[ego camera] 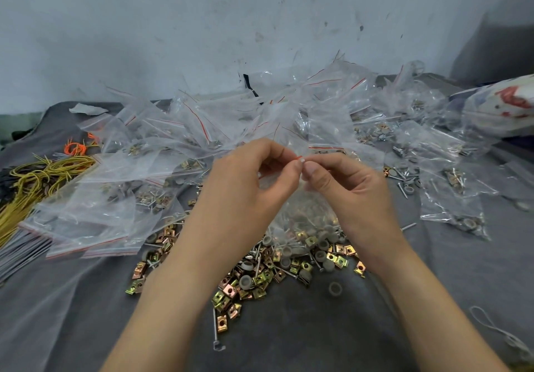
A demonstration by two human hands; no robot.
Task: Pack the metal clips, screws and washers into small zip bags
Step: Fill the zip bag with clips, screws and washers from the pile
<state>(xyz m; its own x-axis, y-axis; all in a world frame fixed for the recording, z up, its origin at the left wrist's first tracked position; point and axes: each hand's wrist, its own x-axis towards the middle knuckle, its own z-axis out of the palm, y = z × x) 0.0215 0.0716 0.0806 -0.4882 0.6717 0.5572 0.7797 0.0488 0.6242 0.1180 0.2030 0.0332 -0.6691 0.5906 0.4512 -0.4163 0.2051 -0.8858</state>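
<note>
Both hands are raised in the middle of the table (318, 331), which is covered in grey cloth. The left hand (254, 181) and the right hand (346, 186) meet at their fingertips, each pinching the red-lined top edge of one small zip bag (306, 212). The other fingers are curled in. The bag hangs down between the hands, and grey washers and some brass-coloured pieces show through its plastic.

Directly beneath it a loose pile of metal clips (231, 290) lies spread on the cloth, mixed with grey washers (245, 281) and thin screws (215, 328). One long screw lies apart at the near edge of the pile.

Behind the hands a big heap of filled bags (202, 117) runs across the table up to the pale wall (202, 24). To the left, a flat stack of empty bags (86, 227) lies beside yellow cords (34, 181) and a few orange bands (75, 148). At far right lies a larger printed bag (505, 102).
</note>
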